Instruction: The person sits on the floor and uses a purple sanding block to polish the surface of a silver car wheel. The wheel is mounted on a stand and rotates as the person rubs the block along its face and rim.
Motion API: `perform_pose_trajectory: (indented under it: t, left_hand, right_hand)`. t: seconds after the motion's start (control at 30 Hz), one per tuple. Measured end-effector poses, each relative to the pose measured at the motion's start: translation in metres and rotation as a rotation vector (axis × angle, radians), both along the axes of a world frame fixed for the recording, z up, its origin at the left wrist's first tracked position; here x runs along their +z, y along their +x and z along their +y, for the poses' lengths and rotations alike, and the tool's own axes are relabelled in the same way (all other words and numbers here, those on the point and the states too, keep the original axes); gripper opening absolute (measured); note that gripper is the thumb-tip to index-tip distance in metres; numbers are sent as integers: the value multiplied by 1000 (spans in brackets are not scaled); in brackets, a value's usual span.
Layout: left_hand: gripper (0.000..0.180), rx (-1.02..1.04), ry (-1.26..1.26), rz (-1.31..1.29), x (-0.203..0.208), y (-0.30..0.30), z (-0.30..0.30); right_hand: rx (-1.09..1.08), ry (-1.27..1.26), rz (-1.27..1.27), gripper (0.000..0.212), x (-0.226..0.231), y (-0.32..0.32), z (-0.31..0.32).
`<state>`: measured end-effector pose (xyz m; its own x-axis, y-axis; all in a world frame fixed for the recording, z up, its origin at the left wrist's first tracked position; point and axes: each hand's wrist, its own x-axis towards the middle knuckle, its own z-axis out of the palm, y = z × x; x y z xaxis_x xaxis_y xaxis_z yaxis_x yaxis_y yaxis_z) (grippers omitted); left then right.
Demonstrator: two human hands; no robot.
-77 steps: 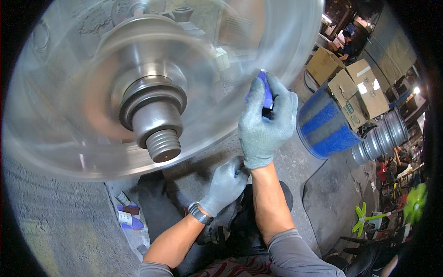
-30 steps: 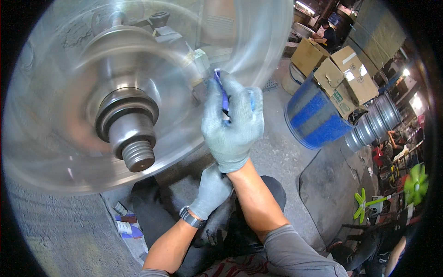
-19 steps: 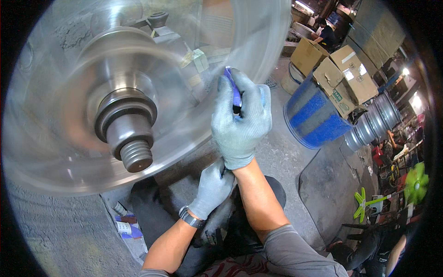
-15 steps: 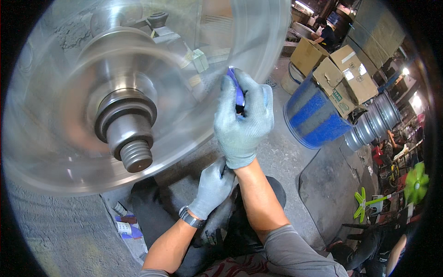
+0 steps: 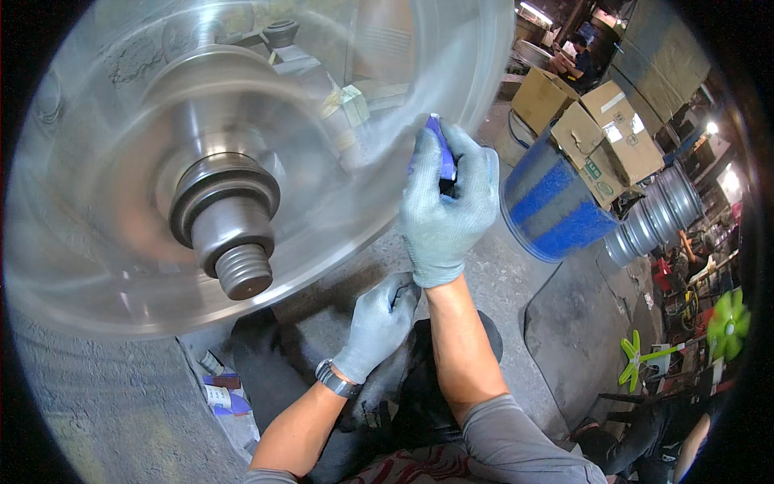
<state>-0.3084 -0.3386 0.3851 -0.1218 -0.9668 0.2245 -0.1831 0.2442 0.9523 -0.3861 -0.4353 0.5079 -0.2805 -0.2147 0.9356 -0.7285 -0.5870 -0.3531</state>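
Observation:
A large shiny metal disc [image 5: 161, 105] spins in a blur on a machine, with a dark threaded spindle [image 5: 234, 242] sticking out of its hub. My right hand [image 5: 447, 210], in a grey glove, is shut on a small blue pad [image 5: 439, 149] and holds it against the disc's right rim. My left hand [image 5: 379, 323], also gloved, rests low on the dark machine body [image 5: 355, 323] below the disc, fingers curled, with a watch on the wrist.
A blue drum [image 5: 556, 206] stands to the right with cardboard boxes [image 5: 597, 137] behind it and stacked ribbed metal parts [image 5: 657, 226] beside. A person [image 5: 576, 60] sits far back. Small blue and white packets [image 5: 222, 391] lie at the lower left. A green fan [image 5: 726, 323] is at right.
My right hand with the blue pad has slid along the spinning disc's rim, first inward to the left, then back outward and slightly up. The left hand stays put.

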Motion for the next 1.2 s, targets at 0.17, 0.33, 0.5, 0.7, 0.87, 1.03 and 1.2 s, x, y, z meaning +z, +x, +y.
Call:
perform_pose_trajectory:
  t: [0.17, 0.33, 0.5, 0.7, 0.87, 1.03, 1.2]
  left_hand:
    - [19, -18, 49, 0, 0, 2, 0]
    - [19, -13, 43, 12, -2, 1, 0]
    - [20, -19, 42, 52, -3, -2, 0]
    - [20, -33, 71, 60, -6, -1, 0]
    - [25, -58, 30, 17, -11, 2, -1]
    - [25, -65, 53, 20, -8, 0, 1]
    - [26, -55, 55, 23, -10, 1, 0]
  right_hand:
    - [-54, 63, -11, 17, -1, -4, 1]
    - [-29, 45, -56, 16, -2, -9, -5]
    - [-38, 52, -75, 15, -1, -17, -6]
    - [-118, -1, 4, 15, 1, -25, -8]
    - [-57, 72, -73, 16, -2, -27, -11]
    - [-81, 21, -48, 16, -7, -39, -17]
    - [-50, 48, -108, 13, -2, -35, -15]
